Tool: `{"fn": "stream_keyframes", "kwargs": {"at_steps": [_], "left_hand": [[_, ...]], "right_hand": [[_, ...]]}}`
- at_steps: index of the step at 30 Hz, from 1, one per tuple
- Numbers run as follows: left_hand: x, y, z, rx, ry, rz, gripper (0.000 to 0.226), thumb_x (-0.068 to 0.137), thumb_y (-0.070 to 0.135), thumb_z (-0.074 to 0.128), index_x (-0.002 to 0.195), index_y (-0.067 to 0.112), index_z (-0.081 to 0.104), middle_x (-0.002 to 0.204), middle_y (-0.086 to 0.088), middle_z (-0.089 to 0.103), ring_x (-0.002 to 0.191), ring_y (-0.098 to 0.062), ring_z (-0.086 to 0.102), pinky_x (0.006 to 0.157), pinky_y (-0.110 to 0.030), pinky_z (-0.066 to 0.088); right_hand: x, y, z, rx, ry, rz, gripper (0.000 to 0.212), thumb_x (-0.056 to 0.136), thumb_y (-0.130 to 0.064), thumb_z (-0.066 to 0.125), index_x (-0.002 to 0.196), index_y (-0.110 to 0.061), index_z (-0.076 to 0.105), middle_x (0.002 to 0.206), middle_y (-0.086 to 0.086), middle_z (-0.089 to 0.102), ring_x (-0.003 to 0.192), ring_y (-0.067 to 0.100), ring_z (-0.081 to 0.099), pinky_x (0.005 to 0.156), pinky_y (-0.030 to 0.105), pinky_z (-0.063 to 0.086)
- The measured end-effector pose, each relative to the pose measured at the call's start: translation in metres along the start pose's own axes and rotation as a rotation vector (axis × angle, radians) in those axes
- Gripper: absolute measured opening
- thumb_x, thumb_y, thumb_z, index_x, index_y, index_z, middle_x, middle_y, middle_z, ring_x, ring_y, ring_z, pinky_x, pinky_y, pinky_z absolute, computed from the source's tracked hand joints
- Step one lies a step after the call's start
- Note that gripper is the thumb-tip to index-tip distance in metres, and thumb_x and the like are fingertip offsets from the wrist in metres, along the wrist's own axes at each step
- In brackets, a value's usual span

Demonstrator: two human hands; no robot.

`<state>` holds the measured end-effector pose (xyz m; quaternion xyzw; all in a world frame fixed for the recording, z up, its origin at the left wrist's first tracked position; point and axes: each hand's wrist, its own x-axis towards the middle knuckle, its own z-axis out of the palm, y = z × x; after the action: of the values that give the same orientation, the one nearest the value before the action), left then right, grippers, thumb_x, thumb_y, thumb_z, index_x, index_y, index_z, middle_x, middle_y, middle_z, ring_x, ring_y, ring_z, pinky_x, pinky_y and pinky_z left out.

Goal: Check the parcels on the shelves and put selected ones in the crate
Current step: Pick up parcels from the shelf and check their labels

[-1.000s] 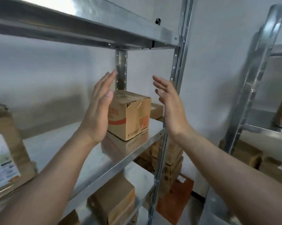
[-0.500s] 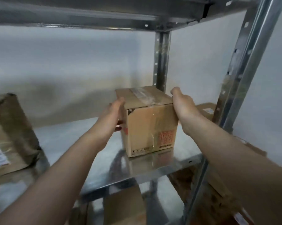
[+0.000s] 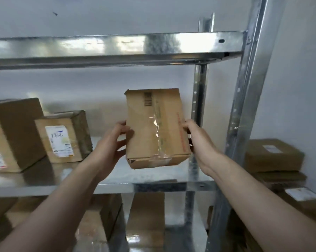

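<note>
So this is the checking stage, I reckon. One parcel point(image 3: 156, 128) is up in the air in the middle of the frame, clear of the shelf point(image 3: 153, 186) below it, with its taped face and a small printed barcode turned toward the camera. No shipping label shows on that face, so my guess is it needs turning before anyone can decide whether it goes in.

Nothing is visibly packed yet. The crate isn't in the frame at all, so I can't say what's in it. Plenty is left to go through: a labelled box point(image 3: 62, 137) and a bigger box point(image 3: 13, 133) at the left of the same shelf, a stack of boxes point(image 3: 273, 155) at the right edge, and more on the level below.

Both forearms reach up from the bottom corners. The left hand point(image 3: 110, 144) is on the parcel's left side, fingers point(image 3: 121, 127) curled onto its edge. The right hand point(image 3: 199, 140) clamps the right side the same way, fingers point(image 3: 187, 124) wrapped over the edge. It's a two-handed grasp, with the parcel tilted slightly.
</note>
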<state>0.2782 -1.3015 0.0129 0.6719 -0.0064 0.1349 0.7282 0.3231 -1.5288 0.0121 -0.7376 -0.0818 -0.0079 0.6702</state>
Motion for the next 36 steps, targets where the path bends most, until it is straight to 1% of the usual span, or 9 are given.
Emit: {"fn": "stream_keyframes", "kwargs": {"at_steps": [3, 8, 13, 19, 23, 26, 31, 34, 36], "left_hand": [[-0.022, 0.009, -0.006, -0.037, 0.038, -0.007, 0.029, 0.105, 0.038, 0.044, 0.121, 0.029, 0.067, 0.117, 0.008, 0.067, 0.102, -0.02, 0.064, 0.072, -0.036, 0.051], [-0.047, 0.01, -0.022, -0.06, 0.047, 0.022, 0.041, 0.104, 0.04, 0.039, 0.119, 0.033, 0.077, 0.118, 0.009, 0.069, 0.108, -0.018, 0.066, 0.093, -0.039, 0.054], [-0.067, 0.011, -0.03, 0.015, 0.005, 0.057, 0.045, 0.107, 0.042, 0.034, 0.127, 0.03, 0.073, 0.122, 0.011, 0.075, 0.119, -0.016, 0.066, 0.098, -0.039, 0.049], [-0.079, 0.012, -0.036, 0.019, -0.011, 0.11, 0.049, 0.1, 0.05, 0.038, 0.127, 0.026, 0.071, 0.121, 0.006, 0.076, 0.122, -0.019, 0.065, 0.1, -0.042, 0.047], [-0.084, 0.01, -0.037, -0.029, -0.021, 0.139, 0.054, 0.089, 0.052, 0.042, 0.127, 0.025, 0.07, 0.126, 0.003, 0.074, 0.122, -0.021, 0.064, 0.098, -0.042, 0.047], [-0.091, 0.008, -0.036, -0.045, -0.048, 0.165, 0.055, 0.09, 0.052, 0.04, 0.129, 0.023, 0.067, 0.132, 0.001, 0.072, 0.125, -0.021, 0.064, 0.101, -0.044, 0.048], [-0.099, 0.006, -0.034, -0.102, -0.056, 0.147, 0.041, 0.107, 0.043, 0.036, 0.099, 0.023, 0.071, 0.118, -0.001, 0.076, 0.106, -0.021, 0.069, 0.099, -0.043, 0.045], [-0.102, 0.006, -0.033, -0.139, -0.078, 0.138, 0.059, 0.111, 0.034, 0.03, 0.071, 0.031, 0.073, 0.1, 0.006, 0.077, 0.088, -0.014, 0.071, 0.091, -0.039, 0.047], [-0.101, 0.008, -0.035, -0.161, -0.067, 0.13, 0.053, 0.11, 0.036, 0.034, 0.071, 0.028, 0.069, 0.1, 0.003, 0.076, 0.088, -0.018, 0.071, 0.093, -0.041, 0.048]], "right_hand": [[-0.019, -0.006, 0.009, -0.025, -0.024, -0.06, 0.053, 0.109, -0.048, 0.036, 0.125, -0.009, 0.067, 0.12, 0.013, 0.074, 0.115, 0.028, 0.069, 0.107, 0.045, 0.05], [-0.042, -0.005, 0.026, 0.01, -0.006, -0.085, 0.051, 0.102, -0.06, 0.039, 0.117, -0.023, 0.069, 0.12, 0.002, 0.074, 0.12, 0.022, 0.066, 0.115, 0.053, 0.046], [-0.058, -0.001, 0.033, 0.065, 0.045, -0.097, 0.041, 0.107, -0.049, 0.04, 0.118, -0.019, 0.065, 0.116, 0.002, 0.076, 0.115, 0.021, 0.069, 0.112, 0.05, 0.049], [-0.077, -0.007, 0.031, 0.064, 0.074, -0.155, 0.024, 0.114, -0.033, 0.044, 0.105, -0.016, 0.058, 0.101, -0.003, 0.076, 0.087, 0.001, 0.071, 0.084, 0.026, 0.05], [-0.087, -0.004, 0.027, 0.089, 0.107, -0.167, 0.026, 0.113, -0.032, 0.045, 0.116, -0.016, 0.065, 0.108, 0.001, 0.078, 0.097, 0.008, 0.072, 0.087, 0.027, 0.051], [-0.097, 0.001, 0.023, 0.098, 0.115, -0.156, 0.034, 0.113, -0.033, 0.043, 0.118, -0.019, 0.073, 0.107, -0.001, 0.079, 0.109, 0.014, 0.072, 0.101, 0.033, 0.052], [-0.107, 0.005, 0.018, 0.073, 0.129, -0.162, 0.041, 0.115, -0.035, 0.037, 0.117, -0.022, 0.076, 0.106, -0.008, 0.08, 0.109, 0.01, 0.07, 0.097, 0.028, 0.049], [-0.11, 0.005, 0.015, 0.039, 0.133, -0.188, 0.04, 0.116, -0.038, 0.035, 0.127, -0.03, 0.073, 0.109, -0.015, 0.079, 0.104, -0.002, 0.069, 0.092, 0.023, 0.047], [-0.11, 0.004, 0.015, 0.018, 0.14, -0.203, 0.039, 0.116, -0.039, 0.035, 0.131, -0.032, 0.071, 0.113, -0.014, 0.078, 0.103, -0.003, 0.068, 0.09, 0.023, 0.046]]}}
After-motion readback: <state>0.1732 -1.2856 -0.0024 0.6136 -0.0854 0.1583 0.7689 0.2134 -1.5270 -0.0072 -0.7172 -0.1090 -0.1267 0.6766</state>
